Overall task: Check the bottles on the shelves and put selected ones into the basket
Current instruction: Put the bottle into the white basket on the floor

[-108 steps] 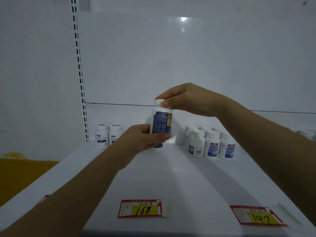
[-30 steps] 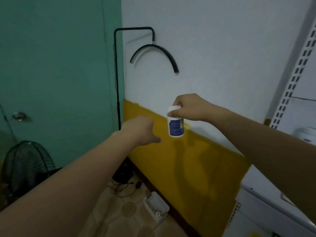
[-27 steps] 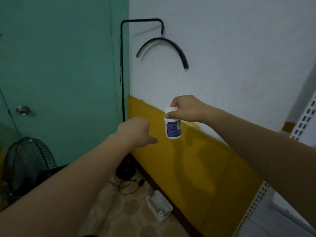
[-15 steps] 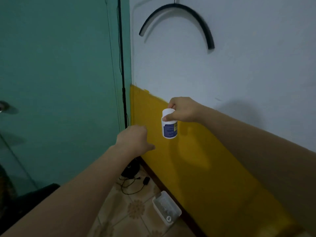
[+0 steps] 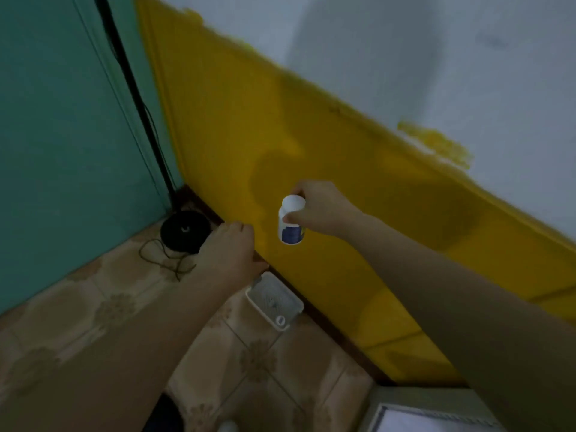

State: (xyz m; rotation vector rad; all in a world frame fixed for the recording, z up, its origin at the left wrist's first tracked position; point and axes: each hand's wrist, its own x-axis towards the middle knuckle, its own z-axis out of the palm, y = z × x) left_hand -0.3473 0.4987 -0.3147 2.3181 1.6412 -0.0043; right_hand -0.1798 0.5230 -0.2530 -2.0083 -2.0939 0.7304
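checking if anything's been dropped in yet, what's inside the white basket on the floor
One small white round object lies in the near corner of the white basket, too blurred to identify. The left hand covers its far corner.

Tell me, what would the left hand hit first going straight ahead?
Probably the yellow-painted lower wall, near its dark skirting; the white plastic basket sits below the left hand, not ahead. Depth is unclear.
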